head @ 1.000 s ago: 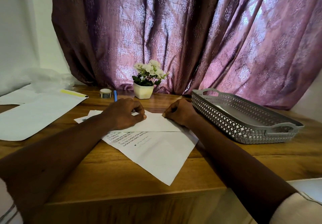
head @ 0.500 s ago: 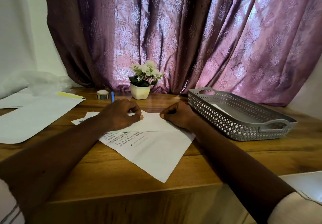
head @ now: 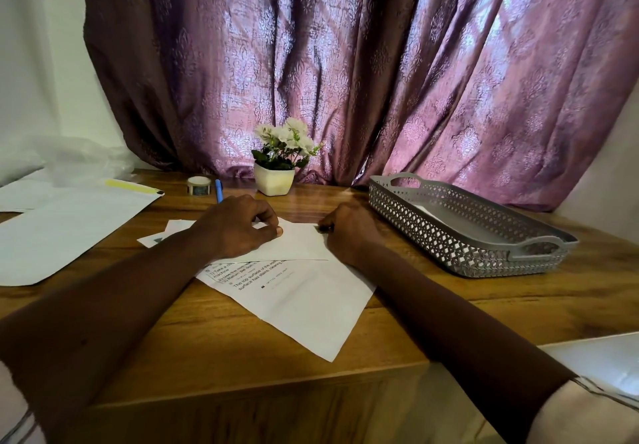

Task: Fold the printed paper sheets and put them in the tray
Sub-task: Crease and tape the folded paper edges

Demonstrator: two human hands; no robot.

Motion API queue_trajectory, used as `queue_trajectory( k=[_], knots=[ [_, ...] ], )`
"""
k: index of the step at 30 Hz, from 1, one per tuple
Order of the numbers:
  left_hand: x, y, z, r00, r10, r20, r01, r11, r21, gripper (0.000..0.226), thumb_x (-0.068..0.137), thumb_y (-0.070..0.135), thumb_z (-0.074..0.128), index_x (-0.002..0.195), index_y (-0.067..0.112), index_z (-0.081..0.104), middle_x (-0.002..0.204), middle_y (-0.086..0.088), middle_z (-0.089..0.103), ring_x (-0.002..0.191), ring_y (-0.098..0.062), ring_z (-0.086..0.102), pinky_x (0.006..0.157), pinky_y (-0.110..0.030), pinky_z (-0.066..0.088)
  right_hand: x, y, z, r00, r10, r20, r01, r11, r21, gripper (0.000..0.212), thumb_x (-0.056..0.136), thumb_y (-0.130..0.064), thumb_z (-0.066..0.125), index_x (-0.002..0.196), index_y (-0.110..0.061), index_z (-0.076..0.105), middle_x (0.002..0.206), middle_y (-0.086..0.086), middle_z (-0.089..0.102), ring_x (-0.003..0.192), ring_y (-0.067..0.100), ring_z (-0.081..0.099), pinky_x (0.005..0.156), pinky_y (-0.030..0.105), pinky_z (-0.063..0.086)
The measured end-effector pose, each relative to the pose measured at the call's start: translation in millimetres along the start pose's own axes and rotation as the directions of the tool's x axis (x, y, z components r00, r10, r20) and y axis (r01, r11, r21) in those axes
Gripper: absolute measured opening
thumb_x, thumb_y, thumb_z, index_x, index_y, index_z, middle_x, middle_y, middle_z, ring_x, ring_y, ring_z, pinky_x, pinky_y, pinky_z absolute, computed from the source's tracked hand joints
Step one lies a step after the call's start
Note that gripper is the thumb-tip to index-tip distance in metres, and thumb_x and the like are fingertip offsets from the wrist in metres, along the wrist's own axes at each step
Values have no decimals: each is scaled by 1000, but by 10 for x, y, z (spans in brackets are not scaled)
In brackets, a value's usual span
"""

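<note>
Where the wooden tabletop (head: 207,333) meets its near edge, two bare forearms reach in from the bottom corners and converge on a white printed paper sheet (head: 304,305) lying askew at the middle of the table, one corner pointing toward the viewer. Lines of black text run across the sheet's exposed lower part, and its far portion is folded over toward the near side, the flap's straight edge lying across the page.

The left hand (head: 238,227) rests knuckles-up on the folded flap, fingers curled under and thumb tip pressed against the paper; it seems to be pinching or flattening the fold, though the curled fingers hide the exact grip. The right hand (head: 349,227) sits at the flap's right end, fingers bent and pressed down on the paper's far corner, closed rather than spread.

Left of the hands lies a large white envelope (head: 65,232) with a yellow strip (head: 126,186) at its far end. To the right, near the sheet but not touching it, stands a grey perforated plastic tray (head: 449,239) with loop handles; a pale sheet shows inside it. Farther back sit a small roll of tape (head: 198,185), a blue pen (head: 219,190) partly behind the left hand, and a white pot of white flowers (head: 276,163). A purple patterned curtain (head: 345,63) hangs behind everything.
</note>
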State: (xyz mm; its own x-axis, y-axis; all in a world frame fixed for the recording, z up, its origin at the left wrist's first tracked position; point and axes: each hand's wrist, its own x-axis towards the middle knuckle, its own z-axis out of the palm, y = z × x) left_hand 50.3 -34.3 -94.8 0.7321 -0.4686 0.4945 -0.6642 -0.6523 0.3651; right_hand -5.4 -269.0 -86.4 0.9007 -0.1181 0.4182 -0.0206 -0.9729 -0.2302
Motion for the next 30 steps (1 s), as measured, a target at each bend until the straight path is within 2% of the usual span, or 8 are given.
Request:
queue_trajectory(
  k=[6, 15, 18, 21, 24, 26, 28, 30],
  knots=[
    [8, 11, -8, 999, -33, 11, 32, 999, 20, 21, 84, 58, 72, 93, 39, 70, 100, 15, 63, 96, -8, 59, 83, -33, 51, -111, 98, -100, 998, -60, -11, 60, 998, -9, 29, 90, -18, 69, 116, -26, 80, 117, -2, 78, 109, 23, 70, 97, 30, 55],
    [2, 28, -18, 999, -38, 21, 38, 999, -2, 22, 83, 57, 74, 93, 37, 72, 99, 15, 65, 97, -10, 62, 86, -37, 55, -241, 92, -159, 979, -193, -71, 185, 977, -107, 25, 100, -37, 62, 110, -24, 81, 111, 3, 78, 104, 28, 70, 90, 30, 52],
    [2, 24, -18, 999, -38, 21, 38, 999, -9, 21, 83, 56, 75, 92, 37, 71, 98, 15, 65, 97, -10, 62, 87, -39, 55, -265, 115, -180, 968, -231, -95, 232, 973, -9, 15, 96, -23, 70, 102, -20, 83, 108, -2, 79, 96, 20, 71, 83, 24, 49],
    [1, 25, -26, 999, -37, 28, 37, 999, -17, 20, 83, 55, 75, 92, 37, 71, 99, 15, 65, 97, -10, 62, 87, -39, 56, -261, 170, -190, 970, -197, -143, 218, 965, 148, 19, 88, -5, 72, 97, -18, 83, 100, -5, 74, 81, 8, 63, 76, 23, 48],
    [3, 16, -25, 999, -32, 30, 33, 999, -22, 20, 83, 56, 75, 92, 38, 71, 102, 14, 65, 98, -10, 62, 88, -40, 56, -219, 165, -129, 958, -253, -134, 265, 960, 87, 23, 93, -15, 69, 111, -23, 81, 116, -5, 74, 99, 13, 68, 91, 31, 55],
    [7, 7, -25, 999, -38, 38, 39, 999, -17, 23, 81, 60, 73, 90, 40, 70, 103, 15, 66, 98, -9, 63, 89, -41, 56, -207, 142, -132, 960, -271, -70, 275, 960, 58, 25, 93, -15, 69, 114, -23, 80, 121, -1, 73, 110, 18, 67, 99, 35, 53],
    [5, 4, -34, 998, -48, 39, 49, 998, -28, 32, 73, 72, 67, 88, 43, 69, 102, 16, 67, 97, -8, 63, 88, -41, 57, -226, 125, -159, 962, -266, -60, 269, 962, 45, 23, 91, -12, 70, 107, -21, 82, 117, -1, 73, 109, 19, 66, 99, 36, 52],
    [5, 0, -36, 998, -52, 33, 53, 997, -47, 44, 64, 80, 58, 87, 44, 69, 101, 16, 67, 96, -7, 64, 88, -40, 57, -255, 132, -176, 960, -258, -105, 269, 957, 105, 23, 84, -3, 70, 89, -22, 81, 105, -4, 72, 97, 17, 67, 89, 38, 56]
  ],
)
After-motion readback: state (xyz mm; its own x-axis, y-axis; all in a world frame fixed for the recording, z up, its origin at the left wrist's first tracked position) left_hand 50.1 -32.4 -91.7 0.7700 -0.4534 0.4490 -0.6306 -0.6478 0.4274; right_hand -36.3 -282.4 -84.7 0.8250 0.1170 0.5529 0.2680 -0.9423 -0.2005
